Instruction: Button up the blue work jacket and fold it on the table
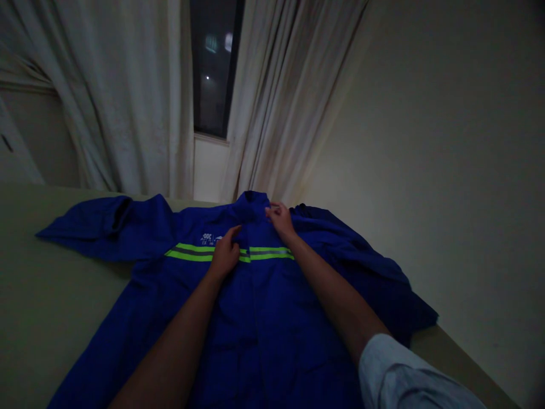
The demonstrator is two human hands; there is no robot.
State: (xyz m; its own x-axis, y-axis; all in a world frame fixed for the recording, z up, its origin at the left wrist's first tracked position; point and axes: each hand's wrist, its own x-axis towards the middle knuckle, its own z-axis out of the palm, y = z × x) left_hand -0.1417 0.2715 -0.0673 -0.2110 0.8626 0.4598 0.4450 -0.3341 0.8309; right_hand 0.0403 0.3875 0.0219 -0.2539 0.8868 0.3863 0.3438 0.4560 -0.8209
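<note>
A blue work jacket (272, 307) lies spread with its front up, the collar at the far end. A green-yellow and grey reflective band (272, 253) crosses its chest, with a small white logo above it on the left. My left hand (225, 254) rests on the chest beside the logo, index finger stretched toward the front closure, thumb apart. At the right side of the collar (255, 199), my right hand (281, 221) has its fingers pinched together on the fabric edge. One sleeve (97, 224) reaches out left; the other (374, 272) slants down to the right, bunched.
The jacket lies on a dull green surface (38, 307) that meets a pale wall (447, 170) on the right. Long light curtains (128, 102) hang behind, parted around a dark window (215, 68). The light is dim.
</note>
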